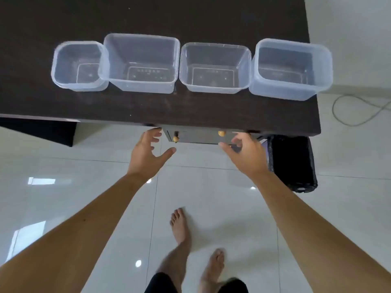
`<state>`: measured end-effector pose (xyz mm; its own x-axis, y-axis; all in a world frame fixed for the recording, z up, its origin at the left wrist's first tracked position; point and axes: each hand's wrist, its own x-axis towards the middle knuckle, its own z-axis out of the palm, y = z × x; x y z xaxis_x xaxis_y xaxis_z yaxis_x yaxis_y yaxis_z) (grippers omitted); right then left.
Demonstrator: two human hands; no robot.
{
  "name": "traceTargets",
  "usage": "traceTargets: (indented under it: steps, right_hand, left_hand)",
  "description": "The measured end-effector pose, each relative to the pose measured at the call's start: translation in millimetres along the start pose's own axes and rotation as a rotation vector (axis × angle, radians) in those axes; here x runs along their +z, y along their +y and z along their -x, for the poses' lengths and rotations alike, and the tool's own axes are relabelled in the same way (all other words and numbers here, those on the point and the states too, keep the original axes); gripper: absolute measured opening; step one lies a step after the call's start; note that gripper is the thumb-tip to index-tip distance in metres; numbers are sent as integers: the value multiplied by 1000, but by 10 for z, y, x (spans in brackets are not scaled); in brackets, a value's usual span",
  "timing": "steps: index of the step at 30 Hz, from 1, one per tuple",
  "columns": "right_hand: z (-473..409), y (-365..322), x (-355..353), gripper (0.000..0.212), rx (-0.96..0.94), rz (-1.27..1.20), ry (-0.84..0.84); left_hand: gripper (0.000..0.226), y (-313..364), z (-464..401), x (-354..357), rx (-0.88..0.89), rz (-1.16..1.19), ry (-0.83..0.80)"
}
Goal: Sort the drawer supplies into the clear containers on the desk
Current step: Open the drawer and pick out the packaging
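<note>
Both hands [148, 153] [245, 153] spread, empty; round wooden knobs [176, 138]; clear plastic tubs [214, 67].

The desk [148, 15] is showing a very dark brown, faintly grained surface. The four containers [139, 62] are looking clear with a pale bluish tint. The drawer [198, 137] is appearing black, with two light wooden knobs [221, 133]. The floor [211, 197] is gleaming glossy white, crossed by thin grey grout lines. The bin [293, 161] is looking black.
</note>
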<state>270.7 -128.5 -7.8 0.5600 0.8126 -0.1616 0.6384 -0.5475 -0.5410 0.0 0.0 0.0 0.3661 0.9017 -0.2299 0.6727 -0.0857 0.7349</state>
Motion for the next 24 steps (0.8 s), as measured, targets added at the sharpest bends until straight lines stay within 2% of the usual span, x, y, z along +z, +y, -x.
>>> traceTargets:
  steps: [5, 11, 17, 20, 24]
  right_hand:
    - [-176, 2, 146, 45, 3, -118, 58]
    - [-250, 3, 332, 28, -45, -202, 240]
    - [-274, 70, 466, 36, -142, -133, 321]
    - [-242, 79, 564, 32, -194, -164, 408]
    - [-203, 117, 630, 29, -217, -196, 467]
  left_hand:
    - [77, -144, -176, 175, -70, 29, 18]
    - [74, -225, -383, 374, -52, 125, 103]
    - [46, -288, -608, 429, 23, 179, 221]
    - [36, -286, -637, 458, 53, 175, 274]
    - [29, -292, -567, 455, 89, 208, 262]
